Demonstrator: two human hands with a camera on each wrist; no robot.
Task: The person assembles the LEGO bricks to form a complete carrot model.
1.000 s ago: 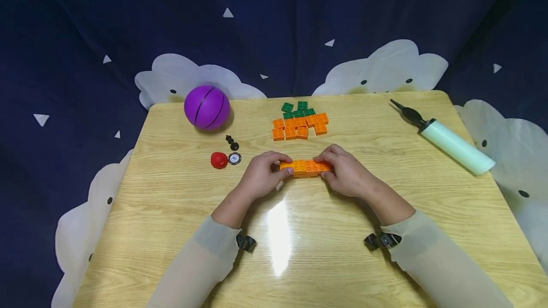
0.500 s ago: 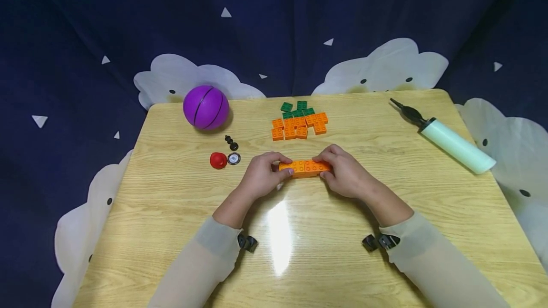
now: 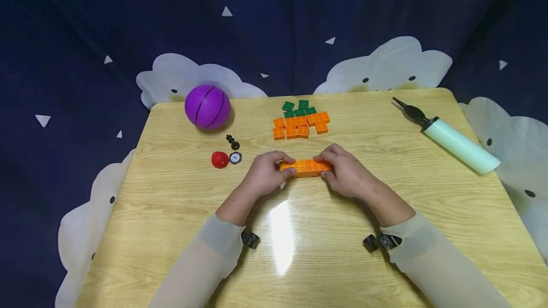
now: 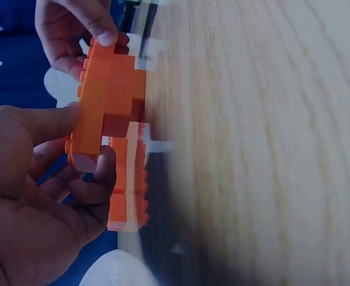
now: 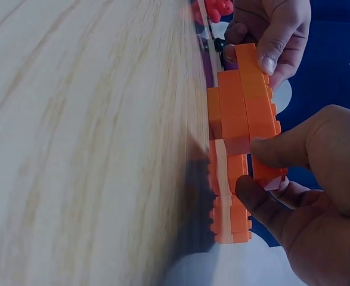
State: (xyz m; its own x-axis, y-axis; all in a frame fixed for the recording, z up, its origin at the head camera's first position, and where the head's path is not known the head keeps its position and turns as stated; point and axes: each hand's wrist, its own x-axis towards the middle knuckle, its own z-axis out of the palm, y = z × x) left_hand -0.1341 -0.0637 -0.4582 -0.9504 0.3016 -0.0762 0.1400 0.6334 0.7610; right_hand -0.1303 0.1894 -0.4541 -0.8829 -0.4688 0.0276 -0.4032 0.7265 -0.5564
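A stack of orange toy building bricks (image 3: 305, 167) stands at the middle of the table, with two bricks end to end along its top. In the left wrist view the stack (image 4: 118, 86) has three layers and widens towards the studded top. My left hand (image 3: 263, 174) pinches the left end of the top layer between thumb and fingers. At the right end, my right hand (image 3: 346, 173) pinches the other top brick; in the right wrist view its thumb and finger clasp the overhanging end (image 5: 264, 149).
Loose orange bricks (image 3: 291, 132) and green bricks (image 3: 299, 112) lie beyond the hands. A purple ball (image 3: 207, 107), a black chess piece (image 3: 233, 142), a small red cap-shaped item (image 3: 220, 159) and a poker chip (image 3: 235, 158) are at left. A hand pump (image 3: 460, 146) lies at right.
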